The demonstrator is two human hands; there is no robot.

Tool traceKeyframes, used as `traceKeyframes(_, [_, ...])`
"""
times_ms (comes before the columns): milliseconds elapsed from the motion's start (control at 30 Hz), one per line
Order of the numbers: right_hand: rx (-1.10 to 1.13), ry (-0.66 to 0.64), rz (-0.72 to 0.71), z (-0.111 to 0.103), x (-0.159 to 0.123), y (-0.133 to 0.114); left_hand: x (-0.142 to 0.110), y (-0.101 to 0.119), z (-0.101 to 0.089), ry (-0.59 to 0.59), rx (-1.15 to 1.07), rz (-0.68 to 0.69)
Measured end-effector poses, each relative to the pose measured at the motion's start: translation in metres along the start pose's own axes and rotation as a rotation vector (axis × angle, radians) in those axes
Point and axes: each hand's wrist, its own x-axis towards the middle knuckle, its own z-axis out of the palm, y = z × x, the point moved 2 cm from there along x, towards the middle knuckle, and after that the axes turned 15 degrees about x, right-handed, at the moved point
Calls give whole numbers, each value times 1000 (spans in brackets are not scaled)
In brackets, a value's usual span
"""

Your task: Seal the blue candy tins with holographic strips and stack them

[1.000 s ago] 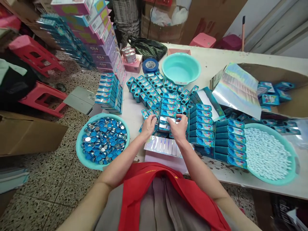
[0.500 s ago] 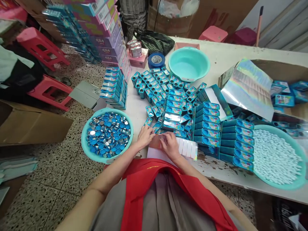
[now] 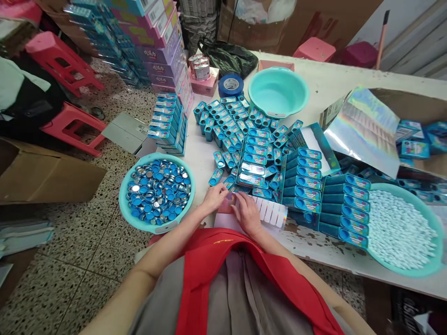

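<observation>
A sheet of shiny rainbow-tinted stickers (image 3: 274,213) lies at the table's front edge, before my body. My right hand (image 3: 248,215) is on its left part, with fingers bent and close together at the sheet. My left hand (image 3: 214,199) is closed in a pinch at the sheet's far left edge; what its fingertips hold is too small to make out. Just beyond my hands stand a row of blue tins (image 3: 252,168) and several loose blue tins (image 3: 215,177). Stacked blue tins (image 3: 303,180) rise to the right of the sheet.
A turquoise basin of blue-and-silver round caps (image 3: 122,195) stands at left, another with pale small pieces (image 3: 431,260) at right. Farther back are an empty turquoise basin (image 3: 278,90), blue tape (image 3: 231,84), stacked boxes (image 3: 159,70) and a holographic sheet (image 3: 363,130). Red stools (image 3: 71,125) stand left.
My hands have drawn slightly apart at the sheet's left part; the left fingers have closed more tightly. The view has shifted slightly. The tins and basins stay in place.
</observation>
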Motion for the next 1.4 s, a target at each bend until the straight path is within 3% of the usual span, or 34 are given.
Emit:
traceKeyframes(100, [-50, 22, 30, 3, 5, 5, -1, 2, -1, -7, 29, 48])
traceKeyframes(300, [-12, -10, -95, 5, -8, -1, -2, 3, 1, 23, 54, -19])
traceKeyframes(467, [140, 52, 15, -6, -4, -5, 0, 3, 1, 23, 76, -40])
traceKeyframes(667, [-29, -4, 89, -1, 10, 8, -1, 6, 1, 21, 67, 45])
traceKeyframes(800, [-94, -62, -19, 6, -2, 10, -3, 8, 2, 20, 48, 0])
traceKeyframes(933, [-35, -48, -57, 4, -10, 5, -1, 10, 2, 9, 27, -42])
traceKeyframes(1067, [6, 35, 36, 2, 0, 6, 0, 12, 1, 0, 33, 2])
traceKeyframes(1167, [-36, -10, 78, 5, 6, 10, 1, 13, 1, -5, 33, 30])
traceKeyframes(1400, [-94, -39, -7, 9, -5, 17, 4, 11, 6, 0, 23, -30])
